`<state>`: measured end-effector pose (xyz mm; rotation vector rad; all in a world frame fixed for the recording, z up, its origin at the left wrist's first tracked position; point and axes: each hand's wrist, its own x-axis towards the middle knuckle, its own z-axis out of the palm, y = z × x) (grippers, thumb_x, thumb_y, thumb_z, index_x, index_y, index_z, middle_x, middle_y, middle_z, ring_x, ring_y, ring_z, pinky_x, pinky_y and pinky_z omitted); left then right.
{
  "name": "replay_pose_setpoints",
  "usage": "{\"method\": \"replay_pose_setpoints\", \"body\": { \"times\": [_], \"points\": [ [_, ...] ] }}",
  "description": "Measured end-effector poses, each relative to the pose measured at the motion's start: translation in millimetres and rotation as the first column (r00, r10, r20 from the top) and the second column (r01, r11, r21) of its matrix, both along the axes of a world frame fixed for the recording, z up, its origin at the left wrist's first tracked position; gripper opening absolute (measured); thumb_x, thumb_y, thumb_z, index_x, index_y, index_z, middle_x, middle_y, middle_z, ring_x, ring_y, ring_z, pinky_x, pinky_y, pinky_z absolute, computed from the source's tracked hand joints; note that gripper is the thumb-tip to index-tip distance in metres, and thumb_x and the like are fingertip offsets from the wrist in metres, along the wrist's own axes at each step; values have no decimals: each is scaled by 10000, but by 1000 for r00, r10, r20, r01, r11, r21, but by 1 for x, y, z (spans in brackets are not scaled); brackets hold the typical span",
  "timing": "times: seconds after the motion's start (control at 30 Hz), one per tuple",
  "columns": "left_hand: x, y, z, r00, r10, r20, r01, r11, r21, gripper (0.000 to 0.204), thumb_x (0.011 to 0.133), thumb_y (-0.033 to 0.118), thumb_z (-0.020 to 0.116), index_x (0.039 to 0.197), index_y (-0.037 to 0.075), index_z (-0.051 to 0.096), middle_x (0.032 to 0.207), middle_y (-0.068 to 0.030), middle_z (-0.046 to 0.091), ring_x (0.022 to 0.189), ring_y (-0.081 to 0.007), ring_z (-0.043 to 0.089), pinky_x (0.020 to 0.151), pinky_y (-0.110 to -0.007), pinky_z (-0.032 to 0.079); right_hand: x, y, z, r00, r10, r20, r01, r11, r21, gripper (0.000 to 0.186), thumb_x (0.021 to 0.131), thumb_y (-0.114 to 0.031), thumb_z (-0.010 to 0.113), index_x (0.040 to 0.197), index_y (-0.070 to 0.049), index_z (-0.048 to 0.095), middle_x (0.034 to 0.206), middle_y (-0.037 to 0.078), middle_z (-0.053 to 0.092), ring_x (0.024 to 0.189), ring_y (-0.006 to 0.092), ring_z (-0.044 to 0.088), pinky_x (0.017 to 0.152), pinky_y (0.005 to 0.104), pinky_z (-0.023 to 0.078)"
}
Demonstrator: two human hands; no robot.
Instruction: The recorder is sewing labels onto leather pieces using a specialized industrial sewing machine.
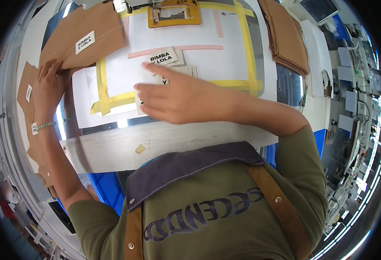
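At the left, a brown cloth-like panel (99, 32) carries a white label with black print (85, 42). My left hand (49, 82) is closed on the panel's near left edge, fingers on top; the thumb is hidden. My right hand (181, 93) reaches across the white work sheet (190, 34), its fingers apart and pointing left. Under and beyond its fingertips lies a loose pile of white labels (162, 56). The hand covers part of the pile, so whether it touches the labels is unclear. Nothing shows between its fingers.
Yellow tape (246, 47) and pink strips (175, 50) mark the sheet. A yellow frame (174, 21) sits at the far side under machine parts. Brown panels (283, 37) are stacked at the right. Labelled brown panels (25, 93) hang along the left edge. A tape scrap (140, 149) lies near me.
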<state>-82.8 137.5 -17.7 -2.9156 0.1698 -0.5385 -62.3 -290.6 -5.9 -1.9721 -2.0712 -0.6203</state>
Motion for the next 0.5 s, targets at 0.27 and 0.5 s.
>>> {"method": "replay_pose_setpoints", "body": {
  "times": [0.27,0.5],
  "points": [
    [-22,-107,82,929,-308,206,348,916,-199,468,975,-81,618,1407,86,687,1357,-99,738,1104,-281,748,912,-391,626,-1,18,21,998,47,37,-51,994,101,106,833,-90,708,932,-63,735,853,31,691,1028,206,712,1177,535,506],
    [-94,-220,159,693,-702,162,460,259,-849,240,963,-11,623,1181,36,710,1188,-214,756,1041,-353,751,876,-409,594,9,-47,21,962,-268,51,272,954,-124,279,855,-236,769,1076,-67,741,1087,46,741,1118,208,696,1167,538,478]
  ]
}}
